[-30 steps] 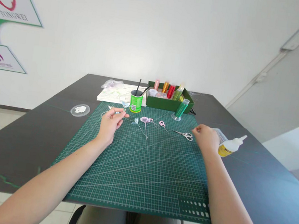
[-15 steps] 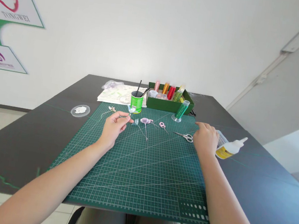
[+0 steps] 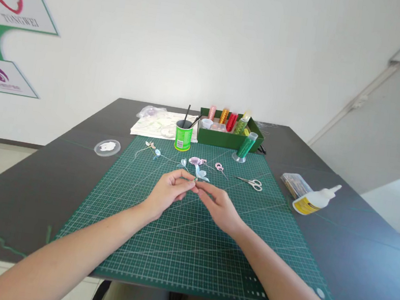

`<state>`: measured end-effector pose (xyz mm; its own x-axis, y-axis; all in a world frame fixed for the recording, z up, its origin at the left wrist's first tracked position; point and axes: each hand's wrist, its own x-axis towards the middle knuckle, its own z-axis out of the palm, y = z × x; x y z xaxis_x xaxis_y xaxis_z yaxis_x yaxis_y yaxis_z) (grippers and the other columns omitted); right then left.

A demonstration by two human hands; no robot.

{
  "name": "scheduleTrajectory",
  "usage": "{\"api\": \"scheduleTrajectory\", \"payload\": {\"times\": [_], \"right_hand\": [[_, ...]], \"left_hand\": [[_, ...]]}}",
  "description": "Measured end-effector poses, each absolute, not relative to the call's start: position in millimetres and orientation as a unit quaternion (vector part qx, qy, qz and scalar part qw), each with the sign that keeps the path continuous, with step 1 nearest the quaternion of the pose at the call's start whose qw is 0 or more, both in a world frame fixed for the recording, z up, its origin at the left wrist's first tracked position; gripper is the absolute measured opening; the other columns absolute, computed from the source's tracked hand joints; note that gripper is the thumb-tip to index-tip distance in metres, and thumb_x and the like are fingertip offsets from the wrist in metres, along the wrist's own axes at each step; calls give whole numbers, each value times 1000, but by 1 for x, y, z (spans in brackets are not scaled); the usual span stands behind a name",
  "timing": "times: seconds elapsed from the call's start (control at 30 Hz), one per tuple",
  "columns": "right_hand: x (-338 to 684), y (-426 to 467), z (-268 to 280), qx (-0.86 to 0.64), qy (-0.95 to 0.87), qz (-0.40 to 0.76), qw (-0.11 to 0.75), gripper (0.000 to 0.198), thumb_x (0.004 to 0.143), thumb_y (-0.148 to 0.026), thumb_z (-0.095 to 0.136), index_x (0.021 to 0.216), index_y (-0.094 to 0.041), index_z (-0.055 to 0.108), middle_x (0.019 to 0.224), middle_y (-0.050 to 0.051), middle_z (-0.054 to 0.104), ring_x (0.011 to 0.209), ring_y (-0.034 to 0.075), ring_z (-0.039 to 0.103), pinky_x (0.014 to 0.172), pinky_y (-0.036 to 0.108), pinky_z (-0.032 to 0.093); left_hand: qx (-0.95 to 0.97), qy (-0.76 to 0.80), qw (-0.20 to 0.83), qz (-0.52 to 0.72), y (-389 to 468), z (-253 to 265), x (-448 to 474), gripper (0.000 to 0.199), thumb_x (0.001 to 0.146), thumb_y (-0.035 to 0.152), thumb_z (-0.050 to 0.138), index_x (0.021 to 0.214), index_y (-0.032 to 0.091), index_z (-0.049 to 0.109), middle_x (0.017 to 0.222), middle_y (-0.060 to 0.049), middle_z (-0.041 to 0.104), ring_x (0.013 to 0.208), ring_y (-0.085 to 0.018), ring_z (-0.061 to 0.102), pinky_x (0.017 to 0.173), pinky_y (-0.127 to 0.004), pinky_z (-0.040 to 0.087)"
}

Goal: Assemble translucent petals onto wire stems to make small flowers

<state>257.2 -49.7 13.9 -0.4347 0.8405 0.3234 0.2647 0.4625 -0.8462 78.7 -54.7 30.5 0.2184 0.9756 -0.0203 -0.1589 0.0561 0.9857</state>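
Over the middle of the green cutting mat (image 3: 171,245), my left hand (image 3: 167,191) pinches the thin stem of a light blue flower (image 3: 201,173). Its petals stand up beyond my fingertips. My right hand (image 3: 222,209) meets it from the other side, thumb and fingertips closed at the same stem, most of which the fingers hide. Just past the hands lie a pale blue petal piece (image 3: 183,163), a purple flower piece (image 3: 195,161) and a pink loop piece (image 3: 219,166), with thin stems. Small white-handled scissors (image 3: 255,184) rest to the right.
A green can (image 3: 182,138) holding dark sticks stands behind the mat, beside a green box (image 3: 216,138) of thread spools. A green thread spool (image 3: 246,145) stands in front. A glue bottle (image 3: 314,201) leans on a clear case (image 3: 296,185) at right; a small dish (image 3: 114,152) sits left.
My right hand has come left from beside the glue bottle to the flower. My left hand has brought the flower right and closer, away from the green can.
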Motion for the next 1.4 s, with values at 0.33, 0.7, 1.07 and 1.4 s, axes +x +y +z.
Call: {"api": "scheduleTrajectory", "payload": {"times": [0.33,0.7,1.07,1.4], "right_hand": [[260,-57,26,-459,-653,439,412,32,89,-42,55,82,-15,71,53,-5,37,47,9,28,44,23,21],[293,-34,26,-595,-716,103,352,30,82,-34,53,57,-19,61,45,-3,40,46,13,36,52,26,26],[336,-5,29,-709,-632,44,310,28,80,-35,54,67,-18,72,55,4,60,54,17,50,56,28,31],[371,11,25,-791,-545,24,277,30,77,-31,54,82,-15,80,73,13,74,70,27,64,60,31,38]], "left_hand": [[488,435,576,490,-45,28,72,21,78,32,73,87,16,63,74,-4,74,45,-6,38,43,-19,21],[476,445,555,517,-40,27,68,22,75,35,75,83,17,65,74,-4,74,43,-6,36,42,-21,20],[455,441,507,584,-25,29,55,25,72,35,77,85,16,66,73,-4,73,43,-5,35,41,-20,18],[421,457,470,626,-11,29,41,30,69,35,78,87,15,66,76,-6,72,45,-5,37,40,-18,20]]}}
